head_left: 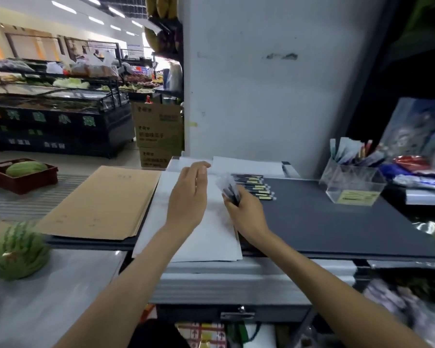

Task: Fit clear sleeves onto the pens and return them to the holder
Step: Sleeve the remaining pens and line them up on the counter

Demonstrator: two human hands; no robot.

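Left hand [189,194]: fingers straight and together, palm turned rightward, holding nothing, above the white paper [211,237]
Right hand [246,212]: fingers curled round blurred dark pens [232,190], wrist low

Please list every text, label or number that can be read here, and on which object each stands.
On the black display counter: large green Chinese characters; the last two look like "小菜", the rest blurred.
On the brown cardboard boxes: dark print, too blurred.
On the clear acrylic holder: yellowish label, too small.
On the black pens: yellow labels, unreadable.
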